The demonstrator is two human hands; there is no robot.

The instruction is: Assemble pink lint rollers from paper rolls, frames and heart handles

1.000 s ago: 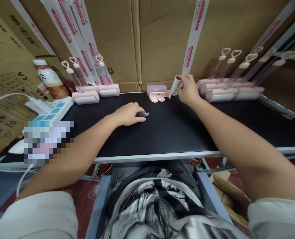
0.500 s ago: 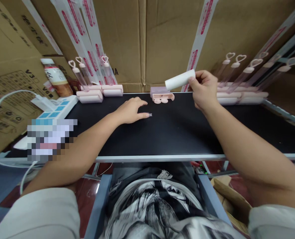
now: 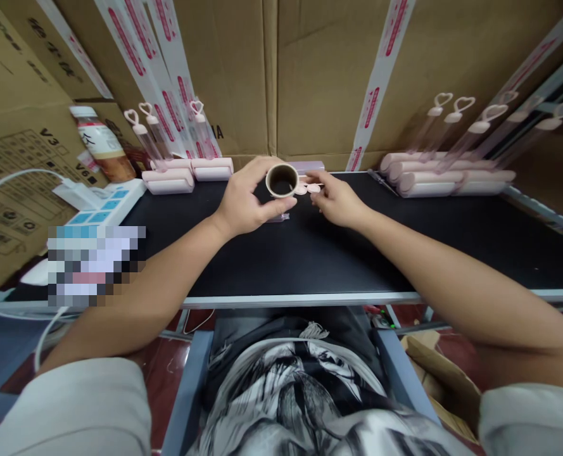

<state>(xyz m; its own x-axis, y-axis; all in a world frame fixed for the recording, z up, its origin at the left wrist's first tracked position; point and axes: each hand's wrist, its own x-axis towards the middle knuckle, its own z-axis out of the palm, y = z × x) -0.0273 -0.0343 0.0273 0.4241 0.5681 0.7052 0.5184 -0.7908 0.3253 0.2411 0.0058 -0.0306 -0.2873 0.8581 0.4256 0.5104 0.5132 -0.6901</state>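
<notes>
My left hand (image 3: 250, 196) is closed round a white roll (image 3: 282, 180), whose open cardboard end faces me and shows a dark hollow core. Just right of it, my right hand (image 3: 335, 197) reaches over two small pink round discs (image 3: 301, 189), thumb and forefinger apart at the right one. Whether they touch it I cannot tell. A pink bracket-like piece, mostly hidden by the fingers, lies behind the discs. Further back is a lilac, box-like part (image 3: 309, 166). A small clear piece (image 3: 285, 216) lies on the table below my left thumb.
Pink rollers with heart-topped clear handles stand at the left (image 3: 170, 180) and right (image 3: 433, 183) of the black table (image 3: 309, 266). A bottle (image 3: 103, 142), a white power strip (image 3: 114, 202) and a cable are at the left. Cardboard boxes (image 3: 319, 82) form the back wall.
The white roll has passed from my right hand to my left and now points its end at me. My right hand has moved left and down to the pink discs.
</notes>
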